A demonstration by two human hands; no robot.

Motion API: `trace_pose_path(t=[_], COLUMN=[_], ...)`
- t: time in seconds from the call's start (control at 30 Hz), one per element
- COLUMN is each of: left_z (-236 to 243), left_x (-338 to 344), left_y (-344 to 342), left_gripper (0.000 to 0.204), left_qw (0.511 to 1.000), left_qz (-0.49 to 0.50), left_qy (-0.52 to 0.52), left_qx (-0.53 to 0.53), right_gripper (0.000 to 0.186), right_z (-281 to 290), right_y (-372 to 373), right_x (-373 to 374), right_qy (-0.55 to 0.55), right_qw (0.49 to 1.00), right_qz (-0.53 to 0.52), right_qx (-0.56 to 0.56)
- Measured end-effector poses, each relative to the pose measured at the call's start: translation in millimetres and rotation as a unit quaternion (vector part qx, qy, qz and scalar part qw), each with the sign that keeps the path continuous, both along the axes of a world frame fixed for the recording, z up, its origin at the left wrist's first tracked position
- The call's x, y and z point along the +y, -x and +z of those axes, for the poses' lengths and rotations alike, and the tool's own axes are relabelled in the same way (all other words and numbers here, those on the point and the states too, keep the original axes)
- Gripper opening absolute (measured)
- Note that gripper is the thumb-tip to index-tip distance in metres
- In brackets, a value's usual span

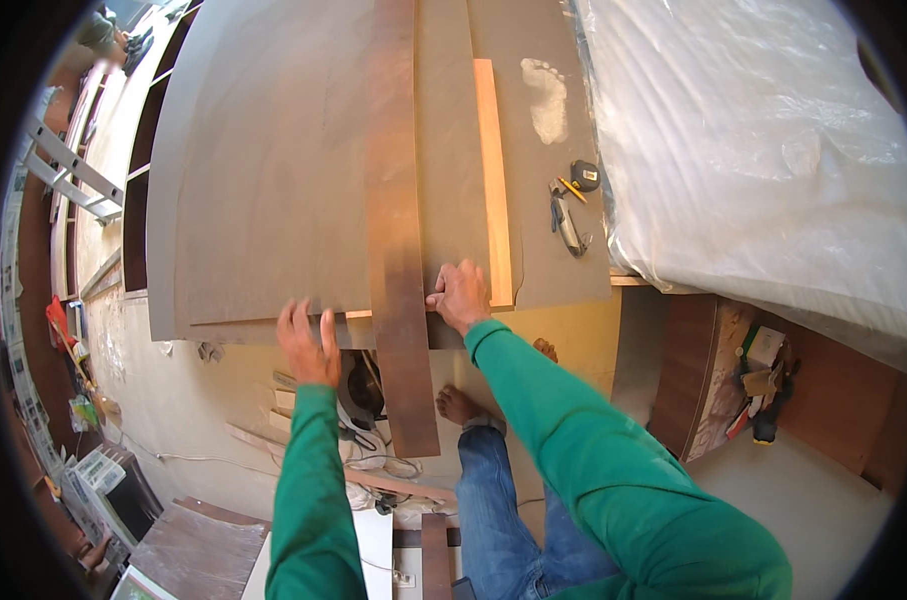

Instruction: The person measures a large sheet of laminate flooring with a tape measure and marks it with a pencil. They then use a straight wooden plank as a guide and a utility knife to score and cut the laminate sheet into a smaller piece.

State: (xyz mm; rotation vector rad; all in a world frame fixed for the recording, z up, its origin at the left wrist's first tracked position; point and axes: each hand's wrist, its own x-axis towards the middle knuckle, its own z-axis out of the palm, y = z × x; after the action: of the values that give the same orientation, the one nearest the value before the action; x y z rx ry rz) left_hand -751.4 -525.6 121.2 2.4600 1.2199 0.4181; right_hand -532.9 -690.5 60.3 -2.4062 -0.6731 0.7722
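Large grey-brown sheets (pixel 273 170) lie stacked before me, with a long brown strip (pixel 398 360) on top, overhanging their front edge. My left hand (pixel 309 345) is at that edge, left of the strip, its fingers apart. Just right of the strip, my right hand (pixel 460 298) has its fingers curled on the sheets' front edge. A light wood batten (pixel 491 170) runs beside it. Farther right lie a tape measure (pixel 584 175), a pencil (pixel 571 189) and a utility knife (pixel 568 228). A pale footprint (pixel 545 98) marks the sheet.
A plastic-covered slab (pixel 743 150) fills the upper right, above brown cabinetry (pixel 688 370) holding tools (pixel 763 385). A ladder (pixel 73 165) stands left; a person (pixel 108 30) is at the top left. Cables (pixel 203 455) and wood offcuts (pixel 283 400) lie on the floor below.
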Motion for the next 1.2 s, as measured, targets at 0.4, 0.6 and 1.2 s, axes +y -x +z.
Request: trace_pose_path(t=[0.4, 0.6, 1.2], left_z=[-41.9, -92.5, -111.8], left_x=[86.9, 81.3, 64.4], left_y=[-216.2, -253.7, -260.0], left_gripper=[0.045, 0.057, 0.06], left_qw=[0.993, 0.998, 0.993], left_qz=[-0.107, -0.048, -0.03], left_qy=[-0.02, -0.024, -0.055], left_qx=[0.044, 0.017, 0.103], right_gripper=[0.027, 0.028, 0.027], right_z=[7.7, 9.8, 19.4], right_y=[-9.7, -15.6, -21.7], right_x=[4.2, 4.7, 14.8], right_qy=[0.033, 0.025, 0.07], right_qw=[0.999, 0.999, 0.996], right_qz=[-0.018, -0.001, 0.006], right_qx=[0.039, 0.032, 0.046])
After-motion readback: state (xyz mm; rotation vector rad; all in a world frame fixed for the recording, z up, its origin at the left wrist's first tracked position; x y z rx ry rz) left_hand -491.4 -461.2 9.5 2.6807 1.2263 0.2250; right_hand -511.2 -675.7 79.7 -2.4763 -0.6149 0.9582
